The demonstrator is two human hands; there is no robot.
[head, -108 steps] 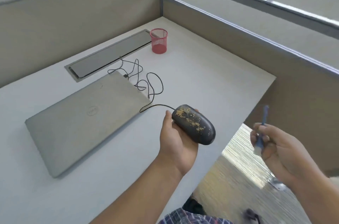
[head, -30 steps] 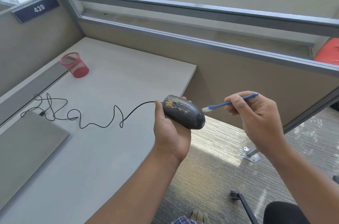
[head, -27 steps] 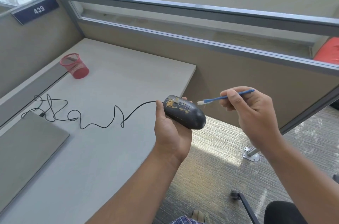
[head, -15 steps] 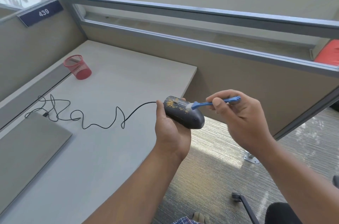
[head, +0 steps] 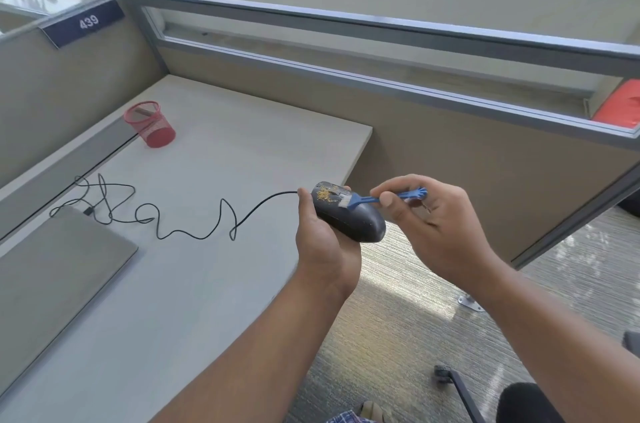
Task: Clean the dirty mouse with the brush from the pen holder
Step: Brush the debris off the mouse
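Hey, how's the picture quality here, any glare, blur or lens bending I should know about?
Head view: straight partition rails bow from wide-angle distortion; a bright sun patch washes out the carpet; the mouse with its yellow crumbs, brush and both hands are sharp; the red pen holder is slightly soft.

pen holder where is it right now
The red mesh pen holder stands far left on the desk near the back partition, beyond the coiled mouse cable.
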